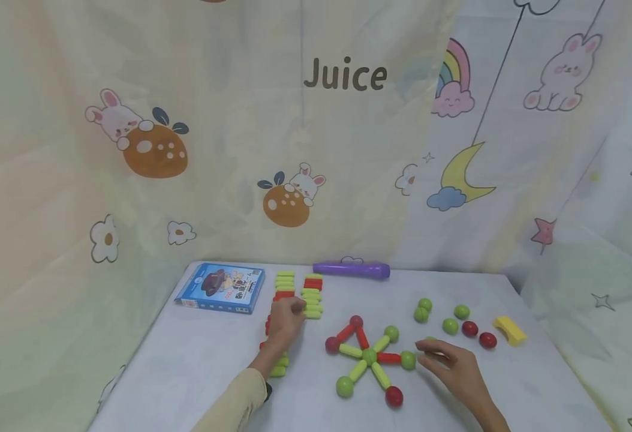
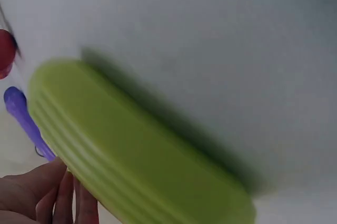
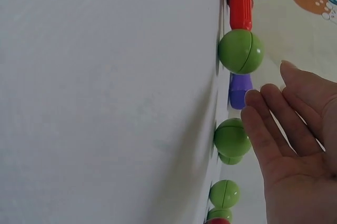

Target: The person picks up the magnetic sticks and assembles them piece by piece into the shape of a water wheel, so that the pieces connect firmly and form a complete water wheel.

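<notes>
On the table, magnetic-looking rods and balls form a star-shaped figure (image 1: pixel 369 357) with a triangle at its upper left. My left hand (image 1: pixel 286 318) reaches over the left column of rods (image 1: pixel 283 295), its bent fingertips right at the right column of green and red rods (image 1: pixel 312 294). A green rod (image 2: pixel 142 150) looms large before the left wrist camera; the thumb and fingers (image 2: pixel 50 184) show behind it, and I cannot tell whether they pinch a rod. My right hand (image 1: pixel 456 366) holds nothing, its fingers (image 3: pixel 263 124) relaxed beside the figure's rightmost green ball (image 1: pixel 408 360).
Several loose green balls (image 1: pixel 450 326) and two red balls (image 1: pixel 469 329) lie at the right, near a yellow arched block (image 1: pixel 509 330). A purple tapered stick (image 1: pixel 351 270) lies along the back edge. At the back left rests a blue box (image 1: pixel 221 288). Printed curtains (image 1: pixel 229 192) surround the table.
</notes>
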{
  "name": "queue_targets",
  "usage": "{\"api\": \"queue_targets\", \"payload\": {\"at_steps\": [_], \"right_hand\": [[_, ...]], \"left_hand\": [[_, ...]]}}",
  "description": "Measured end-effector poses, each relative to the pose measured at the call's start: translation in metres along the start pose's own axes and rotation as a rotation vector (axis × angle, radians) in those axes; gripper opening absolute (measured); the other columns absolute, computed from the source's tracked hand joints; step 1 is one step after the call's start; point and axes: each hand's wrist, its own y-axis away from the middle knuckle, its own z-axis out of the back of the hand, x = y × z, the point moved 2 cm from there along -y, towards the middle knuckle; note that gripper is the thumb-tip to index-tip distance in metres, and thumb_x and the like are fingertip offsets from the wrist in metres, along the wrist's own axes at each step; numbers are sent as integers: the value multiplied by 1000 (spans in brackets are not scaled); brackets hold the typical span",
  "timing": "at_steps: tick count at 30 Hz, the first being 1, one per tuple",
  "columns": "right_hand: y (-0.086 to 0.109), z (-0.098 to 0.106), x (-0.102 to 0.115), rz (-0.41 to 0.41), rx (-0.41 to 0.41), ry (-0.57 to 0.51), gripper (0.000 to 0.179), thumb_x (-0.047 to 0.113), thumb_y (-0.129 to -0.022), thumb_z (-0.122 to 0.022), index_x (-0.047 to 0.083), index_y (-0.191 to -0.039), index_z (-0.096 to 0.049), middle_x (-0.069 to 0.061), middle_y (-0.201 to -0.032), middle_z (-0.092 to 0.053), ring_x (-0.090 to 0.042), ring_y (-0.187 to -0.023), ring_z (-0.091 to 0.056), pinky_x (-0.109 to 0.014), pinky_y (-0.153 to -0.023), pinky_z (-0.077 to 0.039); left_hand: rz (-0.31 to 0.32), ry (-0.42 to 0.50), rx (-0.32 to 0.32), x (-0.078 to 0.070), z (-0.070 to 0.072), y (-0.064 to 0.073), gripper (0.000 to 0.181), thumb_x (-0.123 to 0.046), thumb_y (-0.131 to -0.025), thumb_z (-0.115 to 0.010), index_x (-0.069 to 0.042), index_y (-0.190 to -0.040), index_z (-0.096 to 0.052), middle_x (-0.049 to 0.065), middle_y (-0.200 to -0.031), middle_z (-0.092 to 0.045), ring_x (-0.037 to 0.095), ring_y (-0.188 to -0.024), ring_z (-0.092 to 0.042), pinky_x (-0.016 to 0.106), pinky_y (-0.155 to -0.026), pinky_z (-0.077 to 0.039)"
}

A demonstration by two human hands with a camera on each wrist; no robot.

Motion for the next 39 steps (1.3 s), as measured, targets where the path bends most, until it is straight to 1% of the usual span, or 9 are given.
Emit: {"api": "queue_targets", "payload": {"at_steps": [9, 12, 15, 19, 21, 24, 30, 35, 39], "right_hand": [[8, 1, 0, -29, -3, -36, 35, -1, -85, -88, 9, -117, -80, -5, -115, -81, 12, -114, -64, -20, -95, -58], [10, 2, 2, -30, -2, -28, 35, 1, -85, -88, 10, -118, -80, -4, -115, -81, 11, -114, -64, -20, -95, -59], [14, 4, 6, -39, -10, -14, 34, 2, -87, -88, 12, -119, -80, -3, -115, -81, 9, -113, -66, -19, -93, -59], [23, 7, 14, -41, -24, -7, 37, 1, -85, -89, 13, -119, -80, -2, -114, -81, 4, -109, -70, -16, -90, -58], [29, 7, 19, -25, -21, -7, 39, 1, -84, -89, 13, -120, -80, -2, -113, -81, 2, -107, -72, -15, -88, -58], [36, 3, 28, 32, -2, -37, 41, 0, -83, -90, 12, -121, -79, -4, -114, -81, -5, -106, -75, -17, -88, -59], [44, -18, 42, 155, 91, -99, 39, 4, -86, -89, 7, -122, -78, -8, -115, -81, -11, -107, -76, -24, -89, -62], [52, -43, 54, 157, 127, 131, 44, 14, -81, -95, 16, -121, -79, 6, -121, -77, -13, -111, -73, -27, -92, -62], [48, -56, 62, 46, 203, 350, 39, 18, -81, -95, 20, -117, -81, 10, -122, -70, -16, -114, -67, -35, -96, -61]], "left_hand": [[-20, -91, 79, 5, 3, -1, 19, 6, -88, -84, -5, -103, -82, 8, -101, -78, 24, -95, -71, 45, -91, -64], [-47, -53, 121, 6, 8, 1, 19, 5, -87, -85, -5, -103, -81, 7, -100, -78, 22, -94, -70, 44, -90, -63], [-38, 56, 175, 6, 18, 7, 19, 0, -87, -87, -8, -104, -82, 4, -101, -79, 20, -95, -71, 40, -90, -63], [-43, 212, 322, 2, 30, 20, 18, -7, -89, -88, -13, -105, -83, 2, -103, -81, 16, -96, -74, 34, -88, -63], [-93, 248, 423, -3, 32, 26, 17, -7, -90, -87, -13, -105, -83, 2, -103, -81, 16, -96, -75, 31, -87, -63], [-191, 247, 544, -11, 31, 32, 16, -8, -91, -87, -13, -106, -84, 0, -102, -81, 15, -94, -75, 27, -86, -62], [-308, 186, 662, -18, 18, 32, 13, -7, -92, -86, -12, -104, -85, -7, -98, -81, 9, -90, -74, 23, -85, -61], [-322, 133, 697, -18, 14, 34, 13, -4, -92, -85, -14, -101, -85, -9, -96, -80, 8, -90, -73, 22, -85, -60], [-318, 100, 690, -16, 15, 36, 14, -4, -92, -86, -14, -102, -85, -10, -96, -80, 7, -90, -73, 21, -85, -60]]}}
